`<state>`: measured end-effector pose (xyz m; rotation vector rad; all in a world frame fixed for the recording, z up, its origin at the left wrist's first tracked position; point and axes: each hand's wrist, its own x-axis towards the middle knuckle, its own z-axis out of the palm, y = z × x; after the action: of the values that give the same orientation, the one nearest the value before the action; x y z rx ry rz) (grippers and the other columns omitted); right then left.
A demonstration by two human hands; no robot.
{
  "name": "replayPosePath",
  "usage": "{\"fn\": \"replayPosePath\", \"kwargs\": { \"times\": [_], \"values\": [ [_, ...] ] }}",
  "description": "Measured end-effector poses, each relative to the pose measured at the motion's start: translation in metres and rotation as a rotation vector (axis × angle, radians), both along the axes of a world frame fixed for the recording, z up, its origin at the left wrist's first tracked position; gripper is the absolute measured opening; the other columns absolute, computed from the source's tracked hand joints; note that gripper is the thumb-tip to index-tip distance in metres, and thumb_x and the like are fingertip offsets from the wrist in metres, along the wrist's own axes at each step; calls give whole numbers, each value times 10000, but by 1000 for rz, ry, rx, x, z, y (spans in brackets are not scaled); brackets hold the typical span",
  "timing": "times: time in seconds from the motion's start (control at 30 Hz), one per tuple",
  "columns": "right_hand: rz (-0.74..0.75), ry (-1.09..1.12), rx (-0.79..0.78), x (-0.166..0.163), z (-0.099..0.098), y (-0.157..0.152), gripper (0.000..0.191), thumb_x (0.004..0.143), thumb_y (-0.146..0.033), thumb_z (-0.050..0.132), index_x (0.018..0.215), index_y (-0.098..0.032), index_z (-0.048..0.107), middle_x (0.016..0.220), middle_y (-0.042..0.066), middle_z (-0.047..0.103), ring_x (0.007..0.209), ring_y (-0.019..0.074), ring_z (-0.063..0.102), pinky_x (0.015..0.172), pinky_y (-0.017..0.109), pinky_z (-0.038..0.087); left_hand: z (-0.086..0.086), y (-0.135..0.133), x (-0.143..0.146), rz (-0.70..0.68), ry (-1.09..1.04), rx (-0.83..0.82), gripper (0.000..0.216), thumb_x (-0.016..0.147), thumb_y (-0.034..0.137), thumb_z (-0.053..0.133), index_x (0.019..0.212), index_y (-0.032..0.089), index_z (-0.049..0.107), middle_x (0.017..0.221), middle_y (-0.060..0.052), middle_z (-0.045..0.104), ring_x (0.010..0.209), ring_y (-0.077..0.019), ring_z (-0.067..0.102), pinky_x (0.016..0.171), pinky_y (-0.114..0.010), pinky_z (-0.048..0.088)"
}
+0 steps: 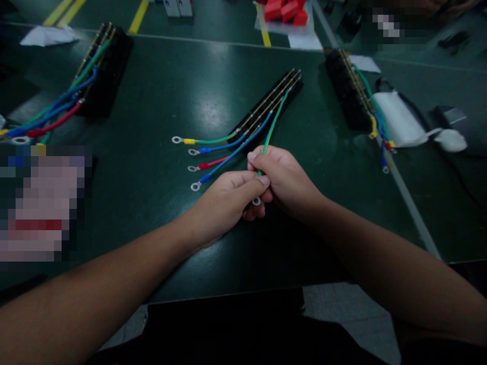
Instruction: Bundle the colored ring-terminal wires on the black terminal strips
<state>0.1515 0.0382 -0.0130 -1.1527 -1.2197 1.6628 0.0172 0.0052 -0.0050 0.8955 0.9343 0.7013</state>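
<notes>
A long black terminal block [262,109] with brass strips lies slantwise on the dark green table. From its far end runs a green-yellow wire [279,109], pinched by both my hands. My left hand [236,195] is closed near the wire's end, where a ring terminal [256,201] pokes out below the thumb. Just above, my right hand [283,175] closes on the same wire, touching the left. Left of them fan out another green wire [215,141] with a yellow sleeve, two blue wires [224,147] and a red wire [215,162], all ending in ring terminals.
Similar wired black blocks stand at the left [110,76] and right [348,96]. A white object with a strap [399,119] lies beyond the right one. Red parts in a plastic bag [285,11] are at the back. A blurred-out flat item [45,203] lies at left.
</notes>
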Motion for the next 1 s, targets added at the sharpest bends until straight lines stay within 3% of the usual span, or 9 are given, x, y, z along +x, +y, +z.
{"fn": "replayPosePath", "kwargs": {
  "times": [1.0],
  "values": [
    [-6, 20, -1, -1, -1, 1, 208, 943, -231, 569, 742, -201, 526, 470, -69, 465, 354, 75, 433, 364, 177, 330, -3, 0, 0, 1, -4, 29, 274, 964, 300, 578, 742, 155, 649, 600, 12, 603, 510, -68, 501, 488, -175, 385]
  ]
}}
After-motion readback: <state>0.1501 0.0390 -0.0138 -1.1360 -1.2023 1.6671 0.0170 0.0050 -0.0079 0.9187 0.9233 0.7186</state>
